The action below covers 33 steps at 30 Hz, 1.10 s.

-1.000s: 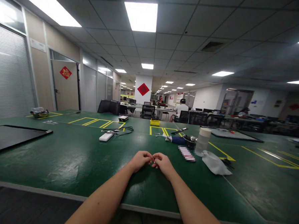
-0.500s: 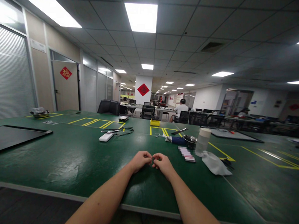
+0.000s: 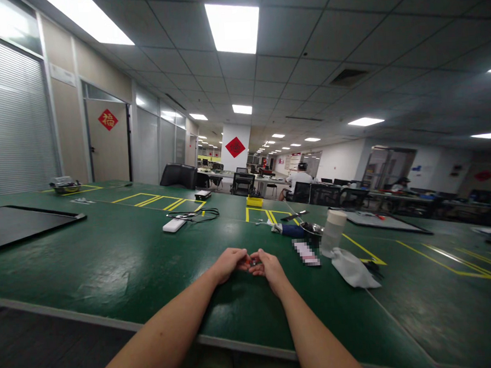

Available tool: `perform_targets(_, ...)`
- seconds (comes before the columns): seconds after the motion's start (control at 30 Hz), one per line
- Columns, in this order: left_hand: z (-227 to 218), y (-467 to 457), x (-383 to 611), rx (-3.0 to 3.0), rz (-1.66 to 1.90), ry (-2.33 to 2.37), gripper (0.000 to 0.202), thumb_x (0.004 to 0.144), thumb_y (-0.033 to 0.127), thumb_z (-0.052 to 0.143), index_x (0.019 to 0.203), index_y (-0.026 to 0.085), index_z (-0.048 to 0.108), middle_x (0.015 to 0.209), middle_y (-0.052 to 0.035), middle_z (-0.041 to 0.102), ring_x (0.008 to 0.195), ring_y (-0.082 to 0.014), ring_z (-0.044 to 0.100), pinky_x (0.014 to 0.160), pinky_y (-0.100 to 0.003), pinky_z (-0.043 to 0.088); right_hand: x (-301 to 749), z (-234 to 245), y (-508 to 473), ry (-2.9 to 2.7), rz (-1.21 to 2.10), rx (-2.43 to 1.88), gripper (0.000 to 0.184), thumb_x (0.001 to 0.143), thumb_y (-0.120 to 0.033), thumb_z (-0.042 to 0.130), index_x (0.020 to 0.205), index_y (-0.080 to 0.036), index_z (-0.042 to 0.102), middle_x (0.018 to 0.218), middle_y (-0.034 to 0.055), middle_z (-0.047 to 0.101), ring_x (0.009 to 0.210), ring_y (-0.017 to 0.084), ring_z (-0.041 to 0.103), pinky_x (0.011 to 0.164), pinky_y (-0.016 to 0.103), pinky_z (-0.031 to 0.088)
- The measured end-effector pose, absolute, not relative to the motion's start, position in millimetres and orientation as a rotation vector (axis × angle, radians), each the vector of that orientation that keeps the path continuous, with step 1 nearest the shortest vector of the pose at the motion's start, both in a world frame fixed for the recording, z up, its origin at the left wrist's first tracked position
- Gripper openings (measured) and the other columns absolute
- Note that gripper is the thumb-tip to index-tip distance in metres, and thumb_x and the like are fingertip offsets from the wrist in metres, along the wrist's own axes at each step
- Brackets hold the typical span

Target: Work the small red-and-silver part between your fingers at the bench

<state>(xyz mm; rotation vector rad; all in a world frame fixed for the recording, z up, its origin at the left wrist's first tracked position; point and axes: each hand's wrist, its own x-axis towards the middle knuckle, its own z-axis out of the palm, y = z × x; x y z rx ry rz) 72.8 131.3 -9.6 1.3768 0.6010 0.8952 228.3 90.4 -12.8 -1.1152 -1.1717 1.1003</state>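
Both my hands rest together on the green table (image 3: 109, 262), a little beyond its front edge. My left hand (image 3: 229, 263) and my right hand (image 3: 268, 268) meet at the fingertips and pinch a small dark object (image 3: 253, 261) between them. The object is tiny and mostly hidden by my fingers, so I cannot tell what it is. My forearms stretch out from the bottom of the view.
To the right lie a blurred-out card (image 3: 307, 252), a pale cup (image 3: 333, 232), a white cloth (image 3: 352, 267) and a dark bowl (image 3: 311, 229). A white box (image 3: 174, 225) with black cables lies further back, a black board (image 3: 21, 222) at far left. A person (image 3: 298, 178) sits in the distance.
My fingertips have shifted slightly around the small object and both hands have edged a little away from me. Nothing else has moved.
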Motion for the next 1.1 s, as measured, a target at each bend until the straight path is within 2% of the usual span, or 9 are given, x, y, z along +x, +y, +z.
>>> perform_targets(0.2,-8,132,72,1.296,0.893,0.578,0.045,0.077,0.052,0.055,0.075,0.008,0.065,0.065,-0.0072,0.065,0.059,-0.0142,0.061,0.064,-0.027,0.048,225,-6,85,-1.098,1.128,-1.105,0.044,0.089,-0.05,0.044,0.085,-0.01,0.061,0.069,0.0078,0.065,0.052,0.015,0.067,0.044,0.02,0.051)
perform_targets(0.33,-7,130,71,1.313,0.892,0.585,0.043,0.078,0.05,0.055,0.075,0.009,0.066,0.065,-0.0063,0.065,0.059,-0.0137,0.061,0.064,-0.027,0.048,225,-7,86,-1.122,1.122,-1.111,0.037,0.087,-0.046,0.048,0.085,-0.011,0.062,0.07,0.0073,0.066,0.052,0.014,0.066,0.045,0.021,0.051)
perform_targets(0.47,-7,128,71,1.407,0.917,0.61,0.027,0.071,0.037,0.064,0.073,0.01,0.066,0.066,-0.0043,0.065,0.06,-0.0128,0.059,0.065,-0.026,0.046,227,-12,90,-1.233,1.064,-1.16,0.016,0.078,-0.027,0.056,0.084,-0.015,0.063,0.068,0.0035,0.067,0.055,0.014,0.066,0.05,0.022,0.051)
perform_targets(0.57,-9,128,71,1.509,0.953,0.63,0.017,0.065,0.025,0.066,0.075,0.01,0.066,0.063,-0.0024,0.065,0.058,-0.0116,0.057,0.062,-0.024,0.045,228,-16,92,-1.289,1.018,-1.186,0.017,0.071,-0.02,0.057,0.086,-0.015,0.063,0.068,0.0023,0.068,0.059,0.015,0.066,0.052,0.023,0.051)
perform_targets(0.7,-11,128,70,1.565,0.966,0.62,0.014,0.064,0.019,0.064,0.076,0.011,0.065,0.064,-0.0017,0.064,0.059,-0.0113,0.057,0.06,-0.023,0.044,228,-17,91,-1.327,1.002,-1.184,0.021,0.069,-0.02,0.056,0.087,-0.014,0.061,0.071,0.0037,0.069,0.06,0.015,0.067,0.052,0.022,0.049)
perform_targets(0.9,-10,130,69,1.6,0.937,0.613,0.015,0.065,0.019,0.061,0.077,0.011,0.065,0.066,-0.0022,0.064,0.059,-0.0117,0.057,0.061,-0.024,0.045,228,-14,87,-1.379,0.982,-1.158,0.029,0.069,-0.021,0.055,0.097,-0.013,0.056,0.072,0.0035,0.069,0.057,0.014,0.065,0.048,0.021,0.046)
perform_targets(1.1,-10,129,69,1.597,0.941,0.641,0.017,0.064,0.021,0.062,0.077,0.011,0.066,0.063,-0.0018,0.063,0.058,-0.0117,0.056,0.061,-0.024,0.044,228,-13,85,-1.435,0.908,-1.148,0.021,0.069,-0.026,0.062,0.087,-0.014,0.06,0.072,0.0025,0.067,0.06,0.015,0.066,0.052,0.023,0.05)
